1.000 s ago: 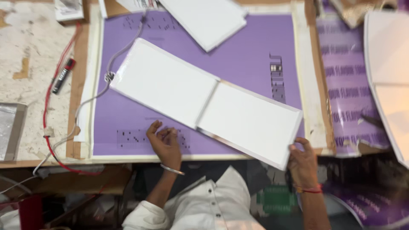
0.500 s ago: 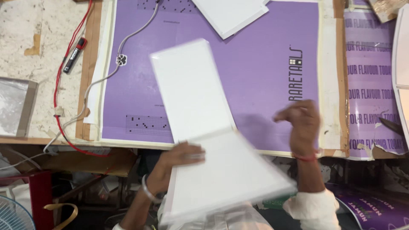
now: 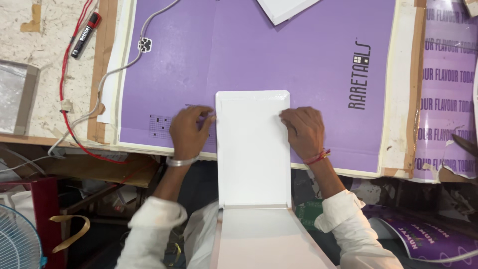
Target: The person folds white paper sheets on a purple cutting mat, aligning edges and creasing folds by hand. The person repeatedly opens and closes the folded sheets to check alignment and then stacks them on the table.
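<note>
A white folded card panel (image 3: pixel 253 149) lies lengthwise towards me, its far half on the purple printed sheet (image 3: pixel 279 60) and its near half hanging past the table edge over my lap. My left hand (image 3: pixel 188 130) grips the left edge of the far half near its top corner. My right hand (image 3: pixel 302 130) presses on the right edge opposite. A fold line crosses the card near my body, and the lower flap (image 3: pixel 264 241) tilts up towards me.
A red marker (image 3: pixel 85 35) and a red wire (image 3: pixel 63 89) lie on the worn table top at left, with a grey cable (image 3: pixel 124 67) crossing the sheet's edge. Another white card (image 3: pixel 286 9) pokes in at the top. More purple printed sheets (image 3: pixel 445 99) lie at right. A fan (image 3: pixel 17 239) stands below left.
The white card was turned from lying diagonally across the sheet to pointing straight at me. Both hands shifted from its near corners to its two side edges. The view moved closer.
</note>
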